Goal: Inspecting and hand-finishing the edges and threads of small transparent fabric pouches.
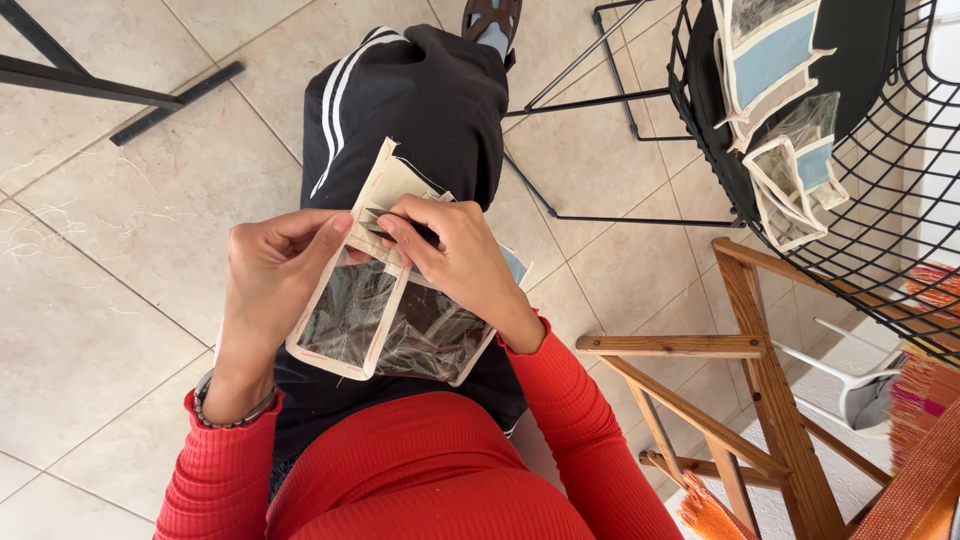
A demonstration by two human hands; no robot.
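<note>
— Hands first: what do they grip?
— Left hand (pixel 275 265) pinches the pouch's (pixel 385 305) cream edge, fingers closed on it. Right hand (pixel 455 255) is closed around small dark snips (pixel 400 228), tips at the top seam.
— Pouch itself?
— Centre frame, on the lap: clear crinkled plastic panels, cream binding, red stitching.
— Around it?
— Wire basket (pixel 900 200) upper right holds similar pouches (pixel 790 120); wooden frame (pixel 740 400) lower right. Nothing blocks the hands.

Glossy clear plastic pouch (pixel 385 315) with cloth edging, seemingly matt
</note>
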